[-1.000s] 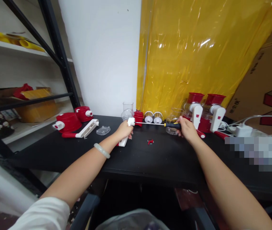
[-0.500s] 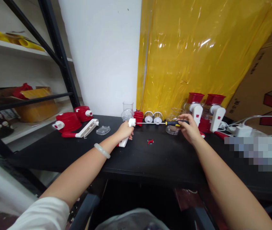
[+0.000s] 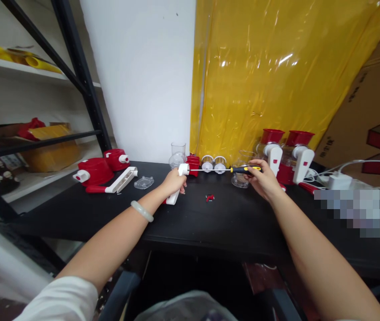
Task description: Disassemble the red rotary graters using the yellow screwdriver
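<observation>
My left hand [image 3: 173, 183] is closed round a white plastic handle part [image 3: 178, 183] with a red end, held upright on the black table [image 3: 210, 223]. My right hand [image 3: 262, 180] grips the black-and-yellow handle of a screwdriver [image 3: 230, 170]. Its thin shaft lies level and its tip meets the round top of the white part. A small red piece [image 3: 210, 197] lies on the table between my hands.
Two assembled red-and-white grinders [image 3: 286, 154] stand at the back right. Red bowls and a white arm [image 3: 104, 171] lie at the left beside a clear lid [image 3: 144, 182]. Clear cups [image 3: 178, 154] and small drums [image 3: 213, 163] line the back. Cables and a charger [image 3: 338, 180] sit right.
My right hand has shifted its hold on the screwdriver handle, fingers turning over it. The left hand and white part stay where they were.
</observation>
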`<action>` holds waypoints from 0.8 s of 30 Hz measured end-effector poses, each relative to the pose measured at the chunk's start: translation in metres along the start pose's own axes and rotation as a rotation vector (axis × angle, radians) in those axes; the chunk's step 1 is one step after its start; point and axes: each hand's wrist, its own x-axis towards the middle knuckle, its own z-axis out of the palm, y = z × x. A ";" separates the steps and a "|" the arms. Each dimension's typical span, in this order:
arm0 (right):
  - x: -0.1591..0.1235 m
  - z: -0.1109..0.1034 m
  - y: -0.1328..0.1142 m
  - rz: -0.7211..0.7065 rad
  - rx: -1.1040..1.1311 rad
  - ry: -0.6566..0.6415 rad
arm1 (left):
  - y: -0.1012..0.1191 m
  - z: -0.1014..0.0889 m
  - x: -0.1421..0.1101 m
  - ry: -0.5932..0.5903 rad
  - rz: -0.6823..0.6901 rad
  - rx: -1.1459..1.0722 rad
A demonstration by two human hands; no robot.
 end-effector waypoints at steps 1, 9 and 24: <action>-0.001 0.000 -0.002 0.001 0.030 -0.022 | 0.001 0.000 0.000 0.001 0.006 -0.020; -0.003 -0.003 -0.006 -0.064 -0.383 0.037 | 0.002 -0.001 0.001 0.008 0.022 -0.066; 0.002 -0.004 -0.002 0.013 -0.238 0.048 | 0.003 -0.001 -0.001 0.001 0.071 -0.129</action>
